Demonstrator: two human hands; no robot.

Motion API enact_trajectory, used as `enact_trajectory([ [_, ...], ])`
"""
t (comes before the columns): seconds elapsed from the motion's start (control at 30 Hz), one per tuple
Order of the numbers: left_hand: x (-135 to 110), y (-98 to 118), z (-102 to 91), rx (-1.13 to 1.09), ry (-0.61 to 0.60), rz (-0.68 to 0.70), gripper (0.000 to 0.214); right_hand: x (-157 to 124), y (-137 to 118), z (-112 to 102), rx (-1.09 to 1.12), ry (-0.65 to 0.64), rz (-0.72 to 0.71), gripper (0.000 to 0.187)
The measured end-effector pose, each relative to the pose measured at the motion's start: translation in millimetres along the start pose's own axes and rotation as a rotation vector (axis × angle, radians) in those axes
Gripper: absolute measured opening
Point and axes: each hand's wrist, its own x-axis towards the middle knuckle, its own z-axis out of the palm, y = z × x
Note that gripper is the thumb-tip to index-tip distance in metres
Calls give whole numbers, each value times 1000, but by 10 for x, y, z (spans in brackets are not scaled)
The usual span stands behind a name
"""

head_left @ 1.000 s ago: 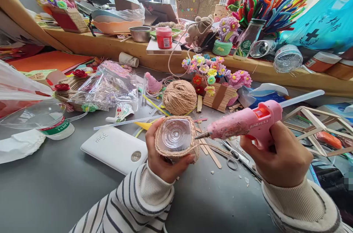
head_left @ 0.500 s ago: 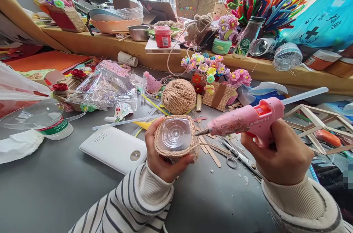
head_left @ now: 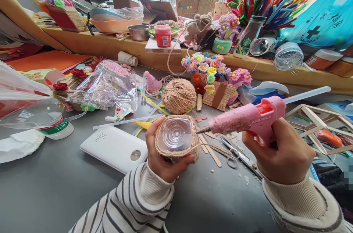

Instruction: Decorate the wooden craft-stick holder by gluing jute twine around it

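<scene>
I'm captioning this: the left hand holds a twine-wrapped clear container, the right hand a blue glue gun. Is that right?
Only the colour is wrong: the glue gun in the right hand is pink, as the head view shows. The left hand does hold a twine-wrapped clear container.

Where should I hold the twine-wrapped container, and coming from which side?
Probably by its outer walls, from the left and near sides, as the left hand holds the twine-wrapped container. Its clear face tilts up, the glue gun's nozzle is at its right edge, and the loose twine strand trails off rightward, so I'd avoid that side.
</scene>
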Motion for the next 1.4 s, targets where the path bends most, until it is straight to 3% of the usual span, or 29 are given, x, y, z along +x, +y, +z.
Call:
enact_trajectory([
  [1.4,-2,-3,-20,-10,-39,9,80,11,44,46,-20,24,-39,34],
])
